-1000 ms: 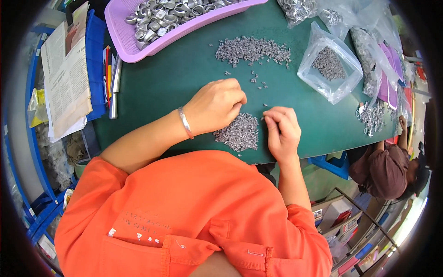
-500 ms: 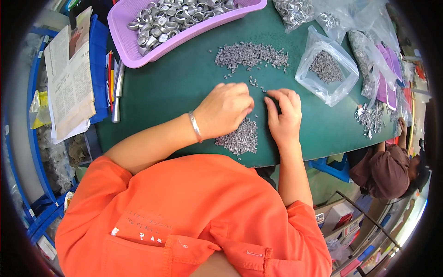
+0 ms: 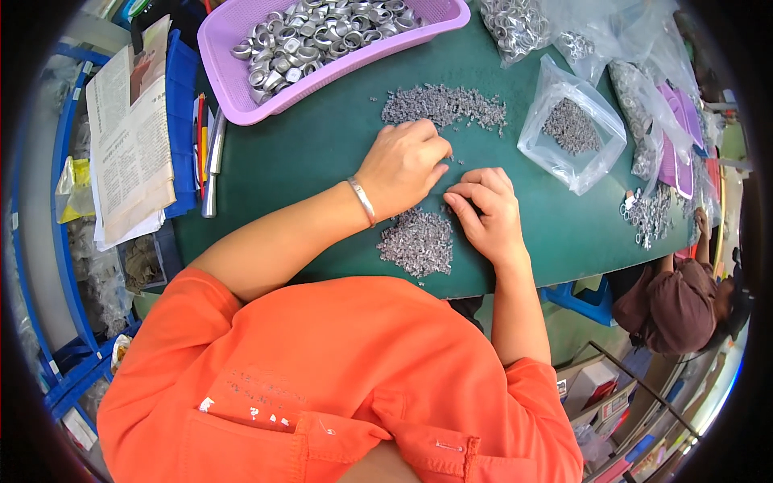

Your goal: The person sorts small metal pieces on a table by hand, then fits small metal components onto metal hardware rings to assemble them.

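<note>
Small grey metal pieces lie in two heaps on the green table (image 3: 298, 173). The far heap (image 3: 443, 105) is long and spread out; the near heap (image 3: 417, 243) is rounder and sits close to my body. My left hand (image 3: 405, 163), with a silver bangle at the wrist, is between the heaps, its fingers curled and the tips near a few loose pieces (image 3: 456, 160). To its right, my right hand (image 3: 489, 213) has thumb and forefinger brought together just above the near heap's right side. Whatever either hand pinches is hidden or too small to name.
A purple basket (image 3: 241, 113) of metal rings stands at the far left. On the right are an opened clear bag (image 3: 576, 173) of small grey pieces, further filled bags (image 3: 515, 28) and loose metal parts (image 3: 648, 213). A co-worker (image 3: 672, 310) sits beyond the table's right end.
My left hand has moved away from the near heap toward the far one. My right hand has come slightly nearer and leftward, and its thumb and forefinger have closed together.
</note>
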A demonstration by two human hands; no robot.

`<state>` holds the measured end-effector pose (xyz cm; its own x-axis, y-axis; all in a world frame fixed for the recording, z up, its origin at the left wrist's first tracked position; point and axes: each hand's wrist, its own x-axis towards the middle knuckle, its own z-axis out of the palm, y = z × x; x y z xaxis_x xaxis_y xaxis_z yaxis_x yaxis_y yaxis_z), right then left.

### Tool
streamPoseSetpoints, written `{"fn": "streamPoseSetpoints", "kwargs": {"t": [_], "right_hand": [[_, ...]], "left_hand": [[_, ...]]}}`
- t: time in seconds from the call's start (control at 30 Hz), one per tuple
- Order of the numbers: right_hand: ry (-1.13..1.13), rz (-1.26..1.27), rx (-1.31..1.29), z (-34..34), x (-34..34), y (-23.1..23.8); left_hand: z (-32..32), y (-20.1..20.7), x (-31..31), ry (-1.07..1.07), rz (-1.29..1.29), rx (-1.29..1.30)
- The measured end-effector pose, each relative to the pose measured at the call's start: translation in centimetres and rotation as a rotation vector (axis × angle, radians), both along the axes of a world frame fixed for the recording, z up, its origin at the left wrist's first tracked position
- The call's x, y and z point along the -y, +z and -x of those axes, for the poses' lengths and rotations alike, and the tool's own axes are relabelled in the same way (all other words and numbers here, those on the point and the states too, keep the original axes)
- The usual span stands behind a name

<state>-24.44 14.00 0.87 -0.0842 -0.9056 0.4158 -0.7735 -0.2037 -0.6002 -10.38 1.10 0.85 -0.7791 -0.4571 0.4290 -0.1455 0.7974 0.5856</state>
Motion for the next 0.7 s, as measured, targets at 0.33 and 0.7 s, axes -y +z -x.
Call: {"fn": "streamPoseSetpoints", "kwargs": {"t": [0.33,0.7], "right_hand": [[-0.108,0.056,0.024,0.5,0.9,-0.7],[0.053,0.024,0.032,0.5,1.8,0.4]], "left_hand": [[-0.9,0.5,0.1,-0.039,-0.094,-0.039],[-3.1,1.5,0.3,-0.066,-0.045,0.077]]}}
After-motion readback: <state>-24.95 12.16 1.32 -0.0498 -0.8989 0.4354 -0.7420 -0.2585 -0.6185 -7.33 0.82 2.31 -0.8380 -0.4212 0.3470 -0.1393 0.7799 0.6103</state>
